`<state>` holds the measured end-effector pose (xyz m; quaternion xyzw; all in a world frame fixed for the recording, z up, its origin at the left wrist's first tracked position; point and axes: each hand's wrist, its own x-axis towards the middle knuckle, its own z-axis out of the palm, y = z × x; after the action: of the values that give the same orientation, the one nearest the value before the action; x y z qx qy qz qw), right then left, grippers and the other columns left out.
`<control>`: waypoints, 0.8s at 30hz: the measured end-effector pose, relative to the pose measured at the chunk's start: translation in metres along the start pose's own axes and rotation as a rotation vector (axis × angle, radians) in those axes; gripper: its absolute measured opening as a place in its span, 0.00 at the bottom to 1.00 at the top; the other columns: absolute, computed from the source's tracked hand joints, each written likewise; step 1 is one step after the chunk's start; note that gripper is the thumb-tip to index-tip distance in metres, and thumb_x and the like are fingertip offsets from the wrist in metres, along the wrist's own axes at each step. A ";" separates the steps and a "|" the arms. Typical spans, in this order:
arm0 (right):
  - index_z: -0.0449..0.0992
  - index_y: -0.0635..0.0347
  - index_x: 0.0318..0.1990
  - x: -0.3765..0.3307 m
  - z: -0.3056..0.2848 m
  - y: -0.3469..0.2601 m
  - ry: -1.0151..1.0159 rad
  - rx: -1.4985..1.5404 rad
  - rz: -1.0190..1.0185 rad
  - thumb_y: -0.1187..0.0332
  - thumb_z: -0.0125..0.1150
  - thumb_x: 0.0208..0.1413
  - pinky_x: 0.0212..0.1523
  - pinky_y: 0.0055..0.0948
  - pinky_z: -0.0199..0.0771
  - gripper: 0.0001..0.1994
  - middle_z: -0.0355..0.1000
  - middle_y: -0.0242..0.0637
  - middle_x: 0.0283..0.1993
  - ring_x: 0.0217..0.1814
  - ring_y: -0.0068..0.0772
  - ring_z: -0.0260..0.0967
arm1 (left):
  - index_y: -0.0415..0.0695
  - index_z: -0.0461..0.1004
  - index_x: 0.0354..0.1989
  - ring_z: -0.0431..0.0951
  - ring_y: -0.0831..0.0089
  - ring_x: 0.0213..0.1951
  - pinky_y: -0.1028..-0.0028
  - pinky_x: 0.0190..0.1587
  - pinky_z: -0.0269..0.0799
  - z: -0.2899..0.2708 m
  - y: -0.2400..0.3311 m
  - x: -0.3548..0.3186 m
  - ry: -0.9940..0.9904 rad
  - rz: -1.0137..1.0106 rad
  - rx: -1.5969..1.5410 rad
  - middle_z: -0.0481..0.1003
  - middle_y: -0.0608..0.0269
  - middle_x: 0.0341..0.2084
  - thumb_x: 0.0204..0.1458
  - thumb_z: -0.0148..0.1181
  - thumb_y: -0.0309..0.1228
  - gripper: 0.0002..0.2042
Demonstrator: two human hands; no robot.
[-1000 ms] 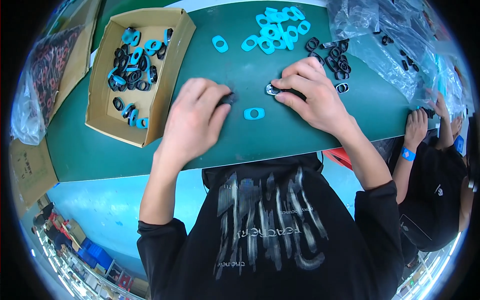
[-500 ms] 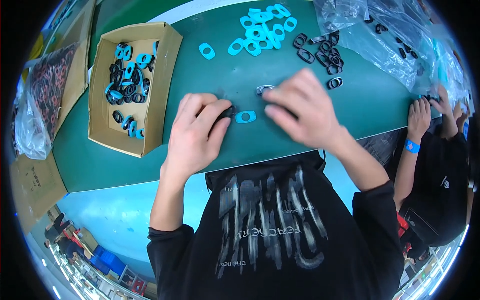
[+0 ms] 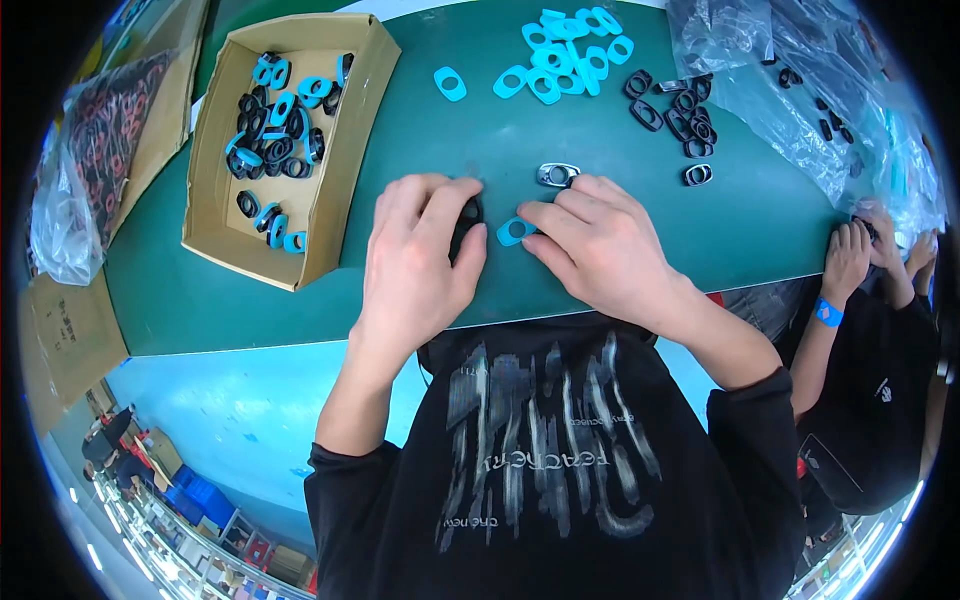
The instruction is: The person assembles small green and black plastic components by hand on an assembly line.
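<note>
My left hand (image 3: 415, 250) is closed around a black oval ring (image 3: 468, 215), mostly hidden by the fingers. To its right, my right hand (image 3: 610, 240) has its thumb and forefinger at the edge of a flat turquoise ring plate (image 3: 514, 232), which rests on the green table. Just above the right fingers lies a shiny silver-and-black oval part (image 3: 556, 174) with a hole in it. A lone turquoise plate (image 3: 450, 84) lies farther off.
An open cardboard box (image 3: 345, 150) at the left holds several black and turquoise rings. A turquoise pile (image 3: 553, 58) and black rings (image 3: 690, 122) lie at the back, beside clear plastic bags (image 3: 790, 130). A co-worker's hand (image 3: 846, 262) shows at the right.
My right hand has come down from beside the silver-and-black part to the turquoise plate and taken its edge. My left hand keeps the black ring. The whole view has shifted slightly.
</note>
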<state>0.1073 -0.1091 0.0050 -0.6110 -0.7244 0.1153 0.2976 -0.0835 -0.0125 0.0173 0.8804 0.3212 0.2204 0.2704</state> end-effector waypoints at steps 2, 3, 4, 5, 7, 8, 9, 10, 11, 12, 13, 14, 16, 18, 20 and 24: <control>0.80 0.59 0.44 0.001 0.001 -0.002 0.010 -0.025 0.015 0.71 0.73 0.47 0.38 0.38 0.72 0.15 0.72 0.36 0.29 0.34 0.41 0.70 | 0.40 0.76 0.47 0.74 0.51 0.43 0.58 0.47 0.71 0.000 0.002 -0.001 -0.032 0.022 -0.081 0.73 0.53 0.40 0.45 0.65 0.20 0.17; 0.80 0.60 0.44 0.002 0.002 -0.003 0.044 0.001 0.027 0.71 0.73 0.47 0.37 0.37 0.71 0.15 0.72 0.36 0.28 0.34 0.41 0.70 | 0.40 0.77 0.48 0.74 0.51 0.44 0.57 0.48 0.72 0.000 0.003 -0.001 -0.066 0.043 -0.160 0.73 0.52 0.41 0.44 0.63 0.17 0.19; 0.80 0.61 0.44 0.003 0.002 -0.003 0.077 0.027 0.041 0.72 0.73 0.47 0.36 0.37 0.71 0.16 0.72 0.36 0.28 0.33 0.40 0.70 | 0.39 0.77 0.47 0.73 0.52 0.44 0.58 0.47 0.70 0.002 0.005 0.000 -0.059 0.104 -0.153 0.72 0.53 0.42 0.43 0.61 0.15 0.19; 0.80 0.61 0.44 0.002 0.001 -0.002 0.071 0.030 0.038 0.72 0.73 0.47 0.36 0.37 0.71 0.16 0.72 0.36 0.28 0.33 0.40 0.70 | 0.39 0.77 0.47 0.73 0.52 0.44 0.58 0.47 0.70 0.003 0.006 -0.001 -0.056 0.097 -0.154 0.72 0.53 0.42 0.43 0.61 0.15 0.19; 0.80 0.63 0.45 0.000 -0.010 0.004 0.139 0.095 0.070 0.73 0.74 0.47 0.34 0.36 0.70 0.16 0.71 0.35 0.27 0.32 0.38 0.69 | 0.39 0.78 0.46 0.75 0.55 0.43 0.61 0.47 0.73 0.006 0.006 0.001 -0.073 0.211 -0.100 0.74 0.54 0.41 0.44 0.61 0.14 0.18; 0.80 0.64 0.46 0.000 -0.018 0.010 0.171 0.049 0.077 0.74 0.74 0.47 0.33 0.35 0.69 0.17 0.71 0.34 0.26 0.31 0.37 0.69 | 0.39 0.78 0.45 0.74 0.55 0.42 0.61 0.48 0.72 0.009 0.008 0.004 -0.067 0.222 -0.102 0.73 0.56 0.40 0.44 0.61 0.14 0.17; 0.80 0.63 0.47 -0.002 -0.024 0.016 0.166 0.021 0.140 0.73 0.74 0.48 0.38 0.35 0.71 0.17 0.72 0.36 0.31 0.36 0.38 0.69 | 0.39 0.78 0.45 0.74 0.55 0.42 0.61 0.48 0.72 0.010 0.007 0.006 -0.067 0.222 -0.103 0.73 0.56 0.40 0.44 0.61 0.14 0.17; 0.80 0.62 0.48 0.000 -0.028 0.021 0.180 -0.009 0.139 0.73 0.74 0.48 0.41 0.35 0.71 0.18 0.72 0.37 0.35 0.39 0.39 0.69 | 0.38 0.78 0.45 0.74 0.55 0.42 0.61 0.48 0.72 0.011 0.006 0.008 -0.086 0.247 -0.101 0.74 0.56 0.39 0.45 0.62 0.15 0.16; 0.80 0.61 0.49 0.001 -0.030 0.025 0.196 -0.039 0.141 0.72 0.74 0.49 0.44 0.36 0.71 0.18 0.72 0.38 0.39 0.42 0.39 0.69 | 0.38 0.78 0.45 0.74 0.55 0.42 0.61 0.48 0.72 0.013 0.005 0.009 -0.109 0.274 -0.100 0.74 0.56 0.39 0.45 0.62 0.15 0.16; 0.80 0.61 0.49 0.002 -0.029 0.028 0.198 -0.039 0.144 0.72 0.74 0.49 0.44 0.36 0.71 0.18 0.72 0.38 0.39 0.42 0.39 0.69 | 0.38 0.78 0.45 0.74 0.55 0.42 0.61 0.48 0.72 0.014 0.004 0.009 -0.112 0.276 -0.100 0.74 0.56 0.39 0.45 0.62 0.15 0.16; 0.80 0.60 0.50 0.003 -0.027 0.031 0.159 -0.004 0.144 0.71 0.73 0.49 0.46 0.36 0.71 0.18 0.71 0.38 0.42 0.44 0.39 0.68 | 0.38 0.79 0.45 0.75 0.55 0.43 0.61 0.48 0.72 0.013 0.003 0.009 -0.113 0.282 -0.098 0.75 0.56 0.39 0.45 0.63 0.16 0.16; 0.81 0.59 0.50 0.003 -0.026 0.033 0.121 0.027 0.147 0.71 0.73 0.50 0.49 0.36 0.70 0.18 0.71 0.38 0.44 0.45 0.39 0.67 | 0.38 0.79 0.45 0.75 0.55 0.43 0.61 0.48 0.72 0.014 0.003 0.010 -0.114 0.291 -0.101 0.75 0.56 0.39 0.45 0.63 0.16 0.16; 0.81 0.59 0.49 0.003 -0.023 0.038 0.090 0.041 0.136 0.70 0.73 0.50 0.48 0.36 0.70 0.17 0.70 0.38 0.43 0.45 0.39 0.67 | 0.38 0.79 0.46 0.75 0.55 0.43 0.61 0.48 0.73 0.013 0.006 0.013 -0.107 0.284 -0.117 0.76 0.55 0.40 0.45 0.64 0.16 0.16; 0.82 0.60 0.46 0.004 -0.019 0.039 0.071 0.068 0.129 0.71 0.73 0.50 0.48 0.34 0.70 0.15 0.69 0.37 0.41 0.45 0.39 0.67 | 0.38 0.78 0.46 0.76 0.55 0.44 0.61 0.49 0.73 0.013 0.007 0.015 -0.100 0.271 -0.124 0.76 0.55 0.40 0.46 0.64 0.16 0.17; 0.82 0.60 0.46 0.004 -0.019 0.041 0.081 0.066 0.121 0.70 0.73 0.50 0.48 0.34 0.70 0.15 0.69 0.37 0.41 0.45 0.39 0.67 | 0.38 0.78 0.46 0.76 0.54 0.44 0.61 0.48 0.74 0.013 0.009 0.016 -0.104 0.260 -0.159 0.77 0.54 0.41 0.45 0.64 0.16 0.17; 0.82 0.61 0.45 0.002 -0.018 0.043 0.099 0.068 0.104 0.70 0.74 0.49 0.47 0.35 0.70 0.15 0.70 0.37 0.40 0.45 0.39 0.67 | 0.37 0.77 0.46 0.74 0.57 0.43 0.62 0.46 0.72 0.015 0.004 0.018 -0.138 0.325 -0.142 0.75 0.56 0.41 0.44 0.64 0.14 0.18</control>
<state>0.1526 -0.1011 -0.0027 -0.6422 -0.6718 0.1250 0.3473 -0.0606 -0.0077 0.0121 0.9125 0.1390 0.2223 0.3141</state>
